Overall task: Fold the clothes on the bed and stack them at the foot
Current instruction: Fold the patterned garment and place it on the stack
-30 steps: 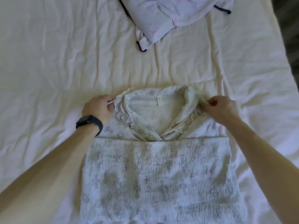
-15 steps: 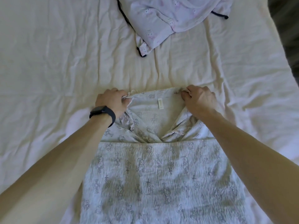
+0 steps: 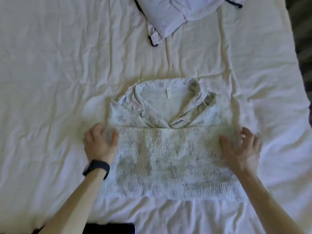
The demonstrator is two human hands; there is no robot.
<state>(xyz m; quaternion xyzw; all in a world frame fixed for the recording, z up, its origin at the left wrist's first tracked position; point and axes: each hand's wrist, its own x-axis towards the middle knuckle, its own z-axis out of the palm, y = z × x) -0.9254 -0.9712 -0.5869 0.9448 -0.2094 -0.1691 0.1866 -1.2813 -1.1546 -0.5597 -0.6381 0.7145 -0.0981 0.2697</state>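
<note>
A pale collared shirt (image 3: 170, 159) with a grey print lies flat in the middle of the bed (image 3: 50, 81). Its lower part is folded up over the chest, and the collar points away from me. My left hand (image 3: 100, 146), with a dark wristband, is at the left end of the folded edge, its thumb on the cloth and spread from the fingers. My right hand (image 3: 241, 149) hovers at the right end of that edge with its fingers spread. Both hands are blurred by motion. A second garment (image 3: 170, 19), pale lilac with dark piping, lies crumpled at the far edge of the view.
The cream sheet is wrinkled all around the shirt. The bed's right edge (image 3: 298, 68) drops to a dark floor. A dark object (image 3: 109, 228) shows at the bottom edge between my arms.
Both hands have let go of the collar and moved back toward me, out to the two ends of the folded edge. The collar now lies flattened.
</note>
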